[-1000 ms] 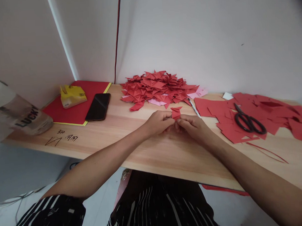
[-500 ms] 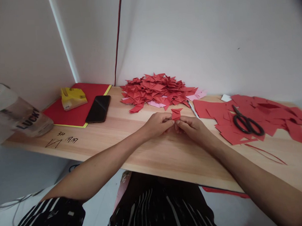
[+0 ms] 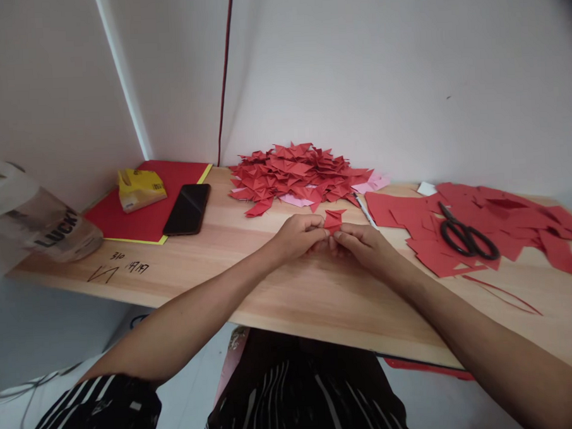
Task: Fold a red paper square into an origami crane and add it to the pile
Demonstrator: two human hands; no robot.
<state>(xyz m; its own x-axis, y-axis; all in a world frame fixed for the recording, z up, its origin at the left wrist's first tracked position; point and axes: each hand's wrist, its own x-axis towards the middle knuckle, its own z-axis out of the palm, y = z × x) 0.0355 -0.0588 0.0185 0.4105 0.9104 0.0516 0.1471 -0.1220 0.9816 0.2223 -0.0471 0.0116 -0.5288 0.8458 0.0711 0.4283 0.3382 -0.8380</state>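
Observation:
Between my two hands is a small folded red paper piece (image 3: 334,219), its pointed upper corners sticking up above my fingers. My left hand (image 3: 302,237) pinches its left side with the thumb on the near face. On the other side, my right hand (image 3: 359,241) is closed on it too, thumb and fingers pressed together. The lower part of the paper is hidden by my fingertips. Just beyond my hands lies a heap of similar folded red paper pieces (image 3: 288,170), with a few pink ones among them.
To the right, black-handled scissors (image 3: 468,238) lie on loose red paper pieces (image 3: 409,210), near a white pen (image 3: 365,211) and thin red strips (image 3: 505,295). At left are a phone (image 3: 188,209), red sheets (image 3: 139,228), a yellow packet (image 3: 141,189) and a clear bottle (image 3: 54,224).
Almost nothing differs. Both hands keep hold of the folded paper in the same place, with tiny finger shifts, and the whole view has moved slightly.

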